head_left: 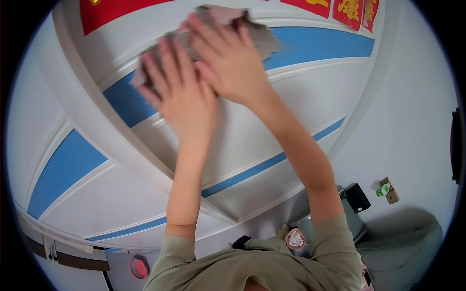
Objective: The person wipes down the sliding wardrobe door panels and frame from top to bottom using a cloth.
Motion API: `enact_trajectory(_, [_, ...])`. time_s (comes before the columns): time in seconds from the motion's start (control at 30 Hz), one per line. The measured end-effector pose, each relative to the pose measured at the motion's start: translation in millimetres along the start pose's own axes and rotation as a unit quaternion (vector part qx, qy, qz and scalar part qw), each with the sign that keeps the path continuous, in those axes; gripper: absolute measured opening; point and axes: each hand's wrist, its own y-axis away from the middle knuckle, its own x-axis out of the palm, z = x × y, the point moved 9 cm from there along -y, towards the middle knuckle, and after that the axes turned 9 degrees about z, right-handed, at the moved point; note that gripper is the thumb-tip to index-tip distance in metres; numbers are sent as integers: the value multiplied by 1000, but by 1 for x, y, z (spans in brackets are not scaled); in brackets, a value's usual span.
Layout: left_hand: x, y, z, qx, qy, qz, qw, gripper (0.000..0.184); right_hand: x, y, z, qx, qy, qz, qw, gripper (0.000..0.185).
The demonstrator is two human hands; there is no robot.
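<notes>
A crumpled grey-brown cloth (266,41) with pinkish parts lies against the white and blue panelled door (310,87). My left hand (187,99) presses on the cloth's left part, its fingers stretched out and spread. Just right of it and a little higher, my right hand (235,65) lies over the cloth with fingers extended and apart. The two hands touch near the right thumb. Much of the cloth is hidden under the fingers, and the fingertips are slightly blurred.
Red paper decorations with gold characters (348,13) hang at the top right. A raised white frame (114,121) divides the door panels. Below are a grey chair (403,252), a black box (357,198), a wall socket (391,195) and a pink round item (139,267).
</notes>
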Motion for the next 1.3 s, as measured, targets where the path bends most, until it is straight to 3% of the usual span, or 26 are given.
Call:
enact_trajectory(0.17, [12,-16,-21,-23,-34,-44,998,51,-7,-5,-30,9,10,-18,1000,50])
enact_trajectory(0.27, [32,-29,-67,49,-3,0,999,51,-24,14,-83,88,20,-30,995,54])
enact_trajectory(0.37, [48,-36,-107,90,-10,-4,996,50,-33,30,-110,129,126,38,983,58])
enact_trajectory(0.47, [45,-34,-108,101,0,-4,995,49,-34,34,-110,138,55,17,989,57])
enact_trajectory(0.57, [37,-23,-78,47,5,-4,999,47,-22,38,-91,108,-12,-84,990,57])
enact_trajectory(0.67, [27,6,-34,-14,-25,-25,999,45,-2,28,-40,75,6,19,997,56])
enact_trajectory(0.77, [25,37,-9,-66,-35,-36,997,45,12,35,-11,56,-70,35,995,56])
enact_trajectory(0.83, [31,45,-11,-90,-46,-12,995,44,9,41,-15,68,-36,28,997,55])
enact_trajectory(1.0, [48,39,-59,12,35,23,999,43,2,81,-58,188,45,13,981,54])
enact_trajectory(1.1, [51,29,-88,62,63,11,996,44,-10,97,-77,184,18,-82,979,52])
enact_trajectory(1.2, [47,16,-93,103,50,81,990,47,-12,88,-78,152,38,-49,987,50])
enact_trajectory(1.3, [40,2,-89,102,96,45,989,52,-20,65,-79,106,12,-58,993,51])
